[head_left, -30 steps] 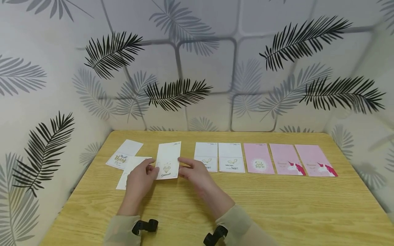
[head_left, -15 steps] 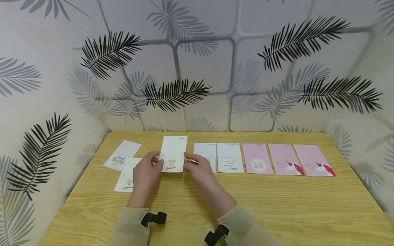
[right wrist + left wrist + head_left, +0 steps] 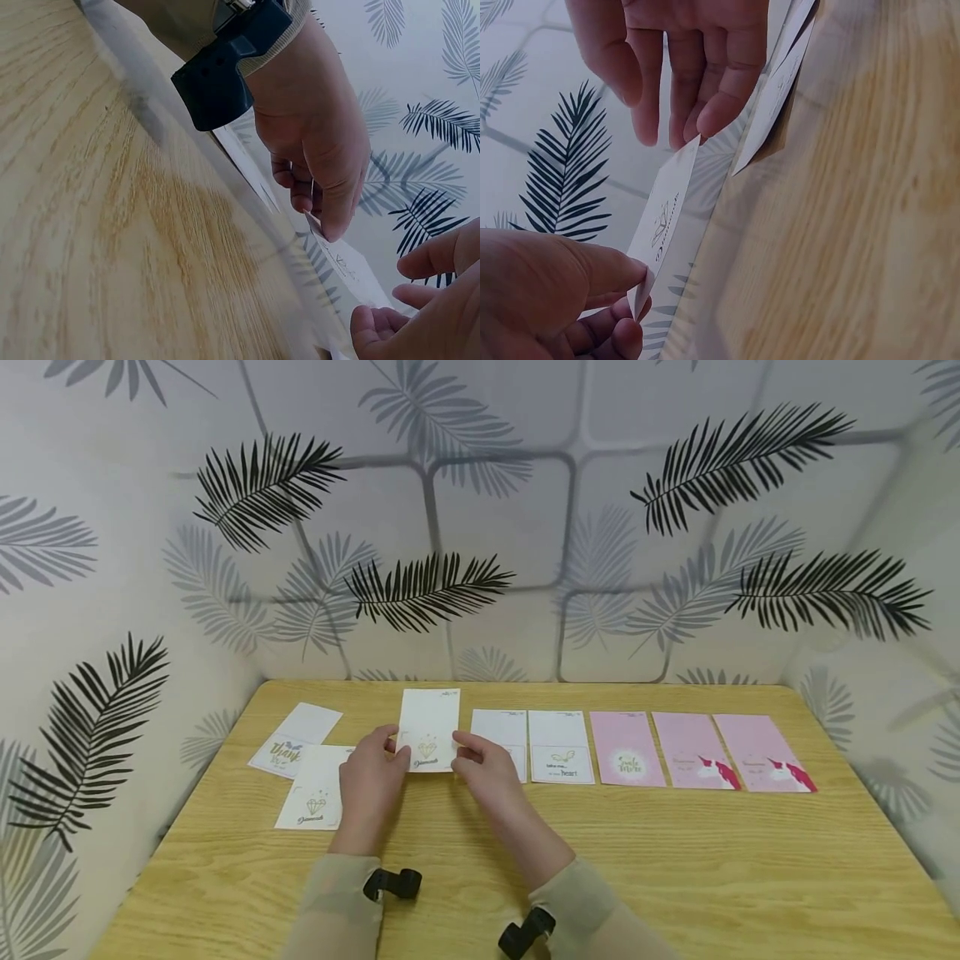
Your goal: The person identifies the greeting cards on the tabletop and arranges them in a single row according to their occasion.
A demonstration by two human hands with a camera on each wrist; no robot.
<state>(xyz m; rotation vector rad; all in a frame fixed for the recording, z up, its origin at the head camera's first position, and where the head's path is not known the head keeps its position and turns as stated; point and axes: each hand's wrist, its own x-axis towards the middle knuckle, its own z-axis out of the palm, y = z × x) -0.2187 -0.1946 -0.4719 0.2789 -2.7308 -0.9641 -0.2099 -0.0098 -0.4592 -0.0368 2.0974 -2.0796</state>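
Our row (image 3: 637,735) has five; left hand (image 3: 371,781) pinches a card (image 3: 429,714), right hand (image 3: 491,781) loose; the desk's (image 3: 637,860) left-edge pair (image 3: 318,767) lies unaligned.

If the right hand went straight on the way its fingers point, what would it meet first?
Most likely the near edge of the white Diamonds card that the left hand pinches on its other side. The right hand sits close to it; whether they touch is unclear.

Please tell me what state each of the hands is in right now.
Left hand: closed, pinching the white Diamonds card by its left edge.
Right hand: open at the card's right edge; whether it touches cannot be told.
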